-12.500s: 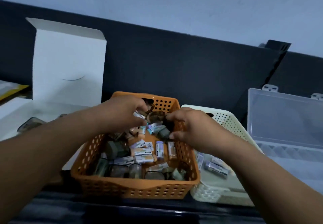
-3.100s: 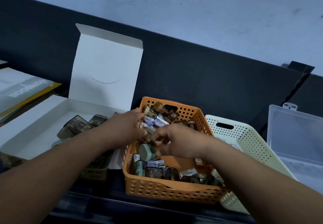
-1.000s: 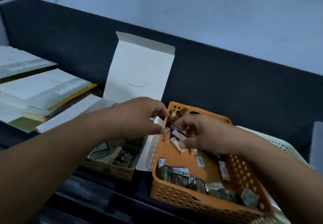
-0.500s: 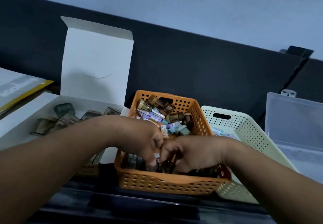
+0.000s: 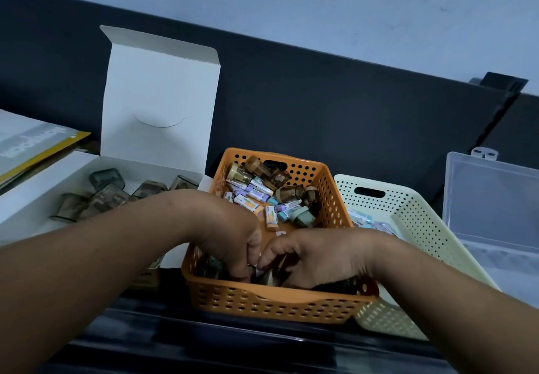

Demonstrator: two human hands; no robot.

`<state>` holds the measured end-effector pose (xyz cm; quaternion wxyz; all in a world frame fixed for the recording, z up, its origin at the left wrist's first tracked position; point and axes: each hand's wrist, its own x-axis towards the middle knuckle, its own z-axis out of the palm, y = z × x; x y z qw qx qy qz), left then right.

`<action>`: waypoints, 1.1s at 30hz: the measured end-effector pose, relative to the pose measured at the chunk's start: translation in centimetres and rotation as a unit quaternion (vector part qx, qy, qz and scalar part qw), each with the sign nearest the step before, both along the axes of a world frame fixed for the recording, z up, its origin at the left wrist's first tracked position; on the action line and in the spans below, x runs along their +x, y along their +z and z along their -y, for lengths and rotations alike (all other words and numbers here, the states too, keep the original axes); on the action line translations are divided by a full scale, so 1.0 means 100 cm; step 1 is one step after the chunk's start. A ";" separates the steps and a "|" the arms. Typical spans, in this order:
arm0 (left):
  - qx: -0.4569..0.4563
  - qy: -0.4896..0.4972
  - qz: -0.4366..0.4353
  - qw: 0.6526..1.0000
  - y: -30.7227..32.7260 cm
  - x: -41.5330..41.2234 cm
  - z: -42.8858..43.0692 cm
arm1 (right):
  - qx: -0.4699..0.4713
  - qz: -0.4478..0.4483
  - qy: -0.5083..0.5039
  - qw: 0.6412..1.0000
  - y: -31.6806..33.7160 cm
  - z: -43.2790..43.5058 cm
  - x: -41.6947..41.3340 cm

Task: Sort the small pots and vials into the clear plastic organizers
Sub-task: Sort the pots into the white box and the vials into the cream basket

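reaching into the near end of the orange perforated plastic basket [image 5: 271, 306], the left hand [image 5: 230, 233] and right hand [image 5: 320, 257] curled their fingers among small smoky pots [image 5: 267, 279]; on my feed i couldn't tell whether either gripped one. labelled vials [image 5: 256, 195] lay heaped at its far end. the clear plastic organizer [image 5: 493, 198] stood open, far right.

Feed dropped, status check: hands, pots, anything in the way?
Left hand, right hand in orange basket, fingers curled among dark pots, grip unclear. Clear organizer open, right. Cream basket between.

Perforated orange plastic basket [image 5: 271, 305]; matt white cardboard box [image 5: 159, 93].
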<state>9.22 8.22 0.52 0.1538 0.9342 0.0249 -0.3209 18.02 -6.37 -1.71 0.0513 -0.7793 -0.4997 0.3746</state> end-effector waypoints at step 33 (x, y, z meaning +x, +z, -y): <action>-0.100 0.144 0.239 0.955 0.011 -0.012 -0.030 | 0.195 -0.003 -0.076 0.978 0.029 -0.001 0.028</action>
